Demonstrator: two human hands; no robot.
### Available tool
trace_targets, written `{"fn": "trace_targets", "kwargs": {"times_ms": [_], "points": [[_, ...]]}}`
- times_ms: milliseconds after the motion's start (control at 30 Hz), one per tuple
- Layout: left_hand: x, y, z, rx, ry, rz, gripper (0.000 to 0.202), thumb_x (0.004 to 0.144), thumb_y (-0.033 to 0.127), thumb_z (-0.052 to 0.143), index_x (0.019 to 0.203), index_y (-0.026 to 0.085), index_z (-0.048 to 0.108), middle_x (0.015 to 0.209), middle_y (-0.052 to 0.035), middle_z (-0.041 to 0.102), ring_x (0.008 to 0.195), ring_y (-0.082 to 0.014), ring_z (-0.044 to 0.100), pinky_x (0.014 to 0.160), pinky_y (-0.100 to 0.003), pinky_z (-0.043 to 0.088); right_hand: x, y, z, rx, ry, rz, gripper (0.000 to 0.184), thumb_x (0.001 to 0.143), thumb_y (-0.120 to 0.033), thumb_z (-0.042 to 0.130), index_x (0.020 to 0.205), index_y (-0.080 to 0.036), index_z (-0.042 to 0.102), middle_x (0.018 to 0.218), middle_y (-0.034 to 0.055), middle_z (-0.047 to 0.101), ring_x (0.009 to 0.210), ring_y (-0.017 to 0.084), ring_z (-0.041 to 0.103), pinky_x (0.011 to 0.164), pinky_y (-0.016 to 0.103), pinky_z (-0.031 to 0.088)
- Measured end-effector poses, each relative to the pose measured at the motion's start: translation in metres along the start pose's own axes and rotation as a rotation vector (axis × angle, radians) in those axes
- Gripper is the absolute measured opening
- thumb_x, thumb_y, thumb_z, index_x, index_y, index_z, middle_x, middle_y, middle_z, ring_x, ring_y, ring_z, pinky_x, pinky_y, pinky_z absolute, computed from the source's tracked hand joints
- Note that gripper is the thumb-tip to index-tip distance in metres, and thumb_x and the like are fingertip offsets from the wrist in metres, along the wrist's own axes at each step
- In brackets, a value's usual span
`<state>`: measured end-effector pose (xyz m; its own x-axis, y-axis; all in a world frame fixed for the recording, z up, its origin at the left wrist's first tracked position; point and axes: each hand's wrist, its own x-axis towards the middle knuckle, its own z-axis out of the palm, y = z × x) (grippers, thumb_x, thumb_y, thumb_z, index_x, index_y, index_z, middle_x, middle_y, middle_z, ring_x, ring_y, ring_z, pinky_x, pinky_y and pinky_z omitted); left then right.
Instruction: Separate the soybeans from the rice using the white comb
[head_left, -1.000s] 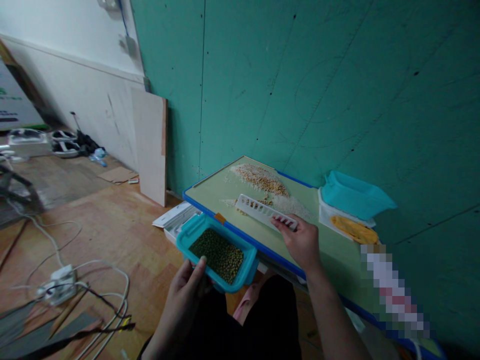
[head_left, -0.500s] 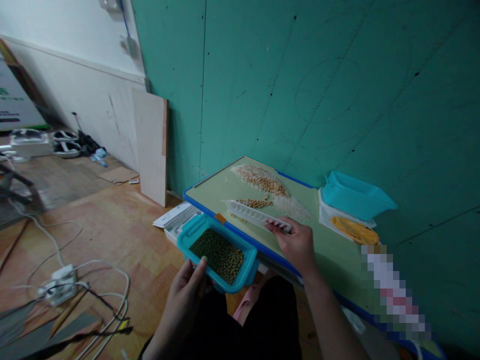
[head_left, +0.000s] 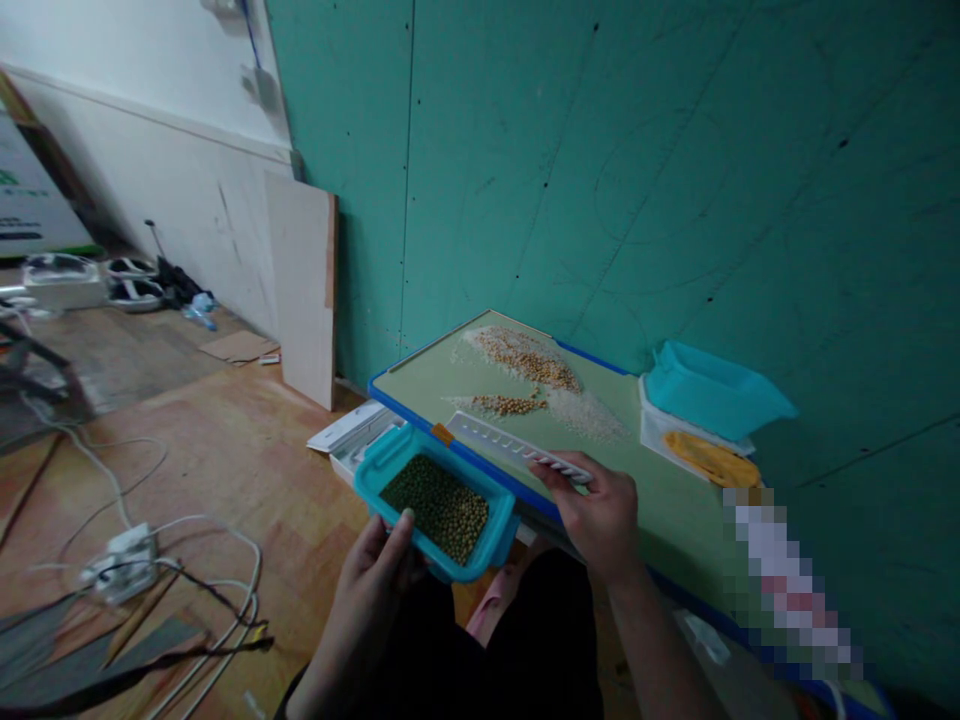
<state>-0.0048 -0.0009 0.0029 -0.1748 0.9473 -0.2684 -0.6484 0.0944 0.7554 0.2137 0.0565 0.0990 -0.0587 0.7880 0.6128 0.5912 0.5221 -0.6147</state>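
With its thumb over the near rim, my left hand (head_left: 386, 555) grips a blue plastic container (head_left: 469, 573) just under the table edge. Dark green beans (head_left: 420, 487) and yellowish beans (head_left: 466, 522) lie inside it. My right hand (head_left: 600, 505) is closed around one end of a long white slotted plastic strip (head_left: 495, 440), whose length lies along the table's near edge, just above the container. Behind the strip, on the green tabletop (head_left: 420, 378), are a small heap of yellow beans (head_left: 510, 404), a larger mixed heap (head_left: 525, 358) and white grains (head_left: 585, 412).
A blue bin (head_left: 712, 390) stands on a white tray at the table's right, with an orange-yellow cloth-like item (head_left: 712, 460) beside it. The green wall (head_left: 480, 180) rises behind. A power strip (head_left: 124, 565) and cables lie on the floor at left.
My right hand has drawn the white strip toward me, over the table's near edge, and its face has tilted. The left hand and container have hardly moved.
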Motion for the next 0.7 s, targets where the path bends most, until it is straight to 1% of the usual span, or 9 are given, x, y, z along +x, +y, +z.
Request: {"fn": "trace_targets", "kwargs": {"times_ms": [67,167,300,433,567,700], "points": [[0.000,0.001,0.001,0.017,-0.014,0.001,0.036,0.071,0.043,0.084,0.095,0.021,0.070,0.067,0.0039,0.064,0.055,-0.0097,0.058,0.052,-0.020,0.050,0.010,0.012,-0.002,-0.016,0.072,0.068,0.015,0.085,-0.036,0.072,0.084,-0.021,0.076,0.075,0.0023,0.078,0.065,0.019,0.073,0.061,0.025,0.054],[-0.002,0.002,0.003,0.039,-0.032,0.013,0.031,0.072,0.044,0.083,0.086,0.020,0.068,0.059,0.0057,0.059,0.050,-0.0081,0.053,0.048,-0.018,0.046,0.029,0.031,-0.005,-0.015,0.142,0.139,0.022,0.082,-0.041,0.074,0.083,-0.019,0.076,0.079,0.0049,0.079,0.071,0.022,0.074,0.065,0.028,0.054],[-0.002,0.002,0.003,0.028,-0.033,0.009,0.030,0.073,0.043,0.083,0.088,0.020,0.069,0.062,0.0045,0.061,0.053,-0.0100,0.056,0.051,-0.020,0.048,0.046,0.043,-0.005,-0.007,0.096,0.148,0.027,0.080,-0.045,0.075,0.081,-0.018,0.075,0.078,0.0059,0.078,0.071,0.023,0.072,0.067,0.030,0.054],[-0.002,0.001,0.002,0.020,-0.024,0.006,0.029,0.073,0.041,0.083,0.088,0.021,0.069,0.063,0.0047,0.060,0.052,-0.0092,0.054,0.049,-0.019,0.047,0.056,0.045,0.002,-0.008,0.045,0.128,0.026,0.079,-0.044,0.075,0.080,-0.018,0.076,0.078,0.0066,0.078,0.070,0.023,0.071,0.068,0.031,0.054],[-0.002,0.000,0.002,0.018,-0.029,0.002,0.029,0.074,0.041,0.083,0.090,0.021,0.070,0.065,0.0041,0.061,0.054,-0.0095,0.055,0.050,-0.019,0.047,0.066,0.049,0.011,0.018,0.035,0.127,0.026,0.077,-0.044,0.075,0.078,-0.018,0.076,0.076,0.0064,0.078,0.068,0.023,0.071,0.065,0.030,0.054],[-0.002,0.000,0.001,0.038,-0.037,0.013,0.029,0.076,0.043,0.081,0.091,0.021,0.070,0.066,0.0040,0.061,0.054,-0.0098,0.055,0.052,-0.021,0.048,0.072,0.051,0.016,0.065,0.026,0.141,0.026,0.074,-0.043,0.077,0.078,-0.017,0.077,0.075,0.0068,0.078,0.066,0.023,0.071,0.063,0.030,0.054]]}}
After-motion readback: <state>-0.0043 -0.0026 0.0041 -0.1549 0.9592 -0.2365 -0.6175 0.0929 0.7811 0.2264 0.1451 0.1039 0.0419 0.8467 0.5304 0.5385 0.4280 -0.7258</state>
